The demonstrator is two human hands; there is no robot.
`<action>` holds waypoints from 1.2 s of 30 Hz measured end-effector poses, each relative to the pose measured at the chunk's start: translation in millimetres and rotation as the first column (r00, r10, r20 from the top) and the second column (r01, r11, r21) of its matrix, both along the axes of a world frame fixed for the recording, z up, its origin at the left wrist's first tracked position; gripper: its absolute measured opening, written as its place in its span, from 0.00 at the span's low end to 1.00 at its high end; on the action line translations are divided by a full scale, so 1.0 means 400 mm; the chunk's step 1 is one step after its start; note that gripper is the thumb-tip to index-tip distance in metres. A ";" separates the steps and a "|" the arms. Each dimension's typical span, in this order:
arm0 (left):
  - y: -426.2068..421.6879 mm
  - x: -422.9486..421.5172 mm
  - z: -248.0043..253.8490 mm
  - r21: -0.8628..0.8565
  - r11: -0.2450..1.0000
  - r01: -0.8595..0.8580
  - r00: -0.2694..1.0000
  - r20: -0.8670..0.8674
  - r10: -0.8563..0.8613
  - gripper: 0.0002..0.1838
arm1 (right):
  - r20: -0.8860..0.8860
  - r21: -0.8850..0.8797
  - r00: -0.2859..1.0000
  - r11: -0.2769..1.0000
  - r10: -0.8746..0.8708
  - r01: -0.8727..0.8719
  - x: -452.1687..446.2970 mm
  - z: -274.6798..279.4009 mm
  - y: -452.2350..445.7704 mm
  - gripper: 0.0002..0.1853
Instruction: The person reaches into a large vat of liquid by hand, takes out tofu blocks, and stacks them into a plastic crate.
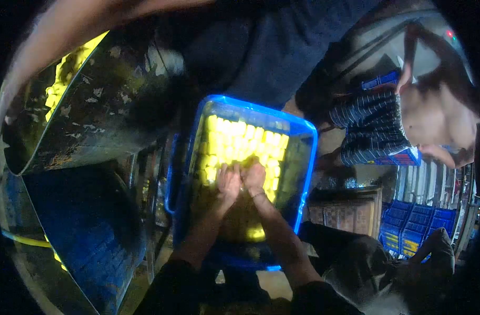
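Observation:
A blue plastic crate (pixel 309 173) stands in the middle of the view, holding several rows of small bright yellow pieces (pixel 245 137) packed side by side. Both of my hands reach into it from below. My left hand (pixel 229 181) rests on the near edge of the yellow pieces, its fingers bent and close together. Right beside it, my right hand (pixel 254 176) is closed over the pieces, with a thin band at the wrist. What lies beneath the fingers of either hand is hidden. More yellow shows low in the crate, between my forearms.
At the left is a large worn metal drum (pixel 87 121) with yellow pieces behind its rim, above a dark blue sheet (pixel 82 231). Another person's arm crosses the top left. A person in striped shorts (pixel 374 126) is at the right, above stacked blue crates (pixel 418 223).

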State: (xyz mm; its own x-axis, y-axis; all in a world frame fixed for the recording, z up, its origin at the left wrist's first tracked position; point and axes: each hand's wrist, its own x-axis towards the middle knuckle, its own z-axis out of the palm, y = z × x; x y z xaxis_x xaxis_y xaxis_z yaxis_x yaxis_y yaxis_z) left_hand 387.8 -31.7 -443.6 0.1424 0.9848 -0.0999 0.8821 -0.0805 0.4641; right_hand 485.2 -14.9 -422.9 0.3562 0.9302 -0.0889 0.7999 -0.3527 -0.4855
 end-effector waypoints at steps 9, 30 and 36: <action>0.059 0.005 0.072 -0.299 0.940 0.166 0.928 -0.274 -0.251 0.29 | -0.116 0.027 0.967 0.972 -0.229 0.233 0.014 0.033 0.006 0.23; 0.010 -0.012 0.092 0.096 0.995 -0.037 0.998 -0.051 0.042 0.21 | -0.413 -0.019 0.906 0.995 -0.095 0.096 0.081 -0.014 -0.027 0.23; -0.019 -0.019 0.063 0.323 0.936 -0.137 0.990 0.022 0.137 0.22 | -0.370 0.043 0.929 0.999 0.008 0.009 0.067 -0.007 -0.034 0.17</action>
State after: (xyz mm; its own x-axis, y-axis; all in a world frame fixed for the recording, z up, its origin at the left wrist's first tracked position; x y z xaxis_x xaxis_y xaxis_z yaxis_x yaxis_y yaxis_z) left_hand 380.3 -39.1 -418.5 0.0036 0.9739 0.2270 0.8956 -0.1042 0.4325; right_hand 512.1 -28.6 -425.6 0.3062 0.9358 -0.1748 0.5601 -0.3256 -0.7618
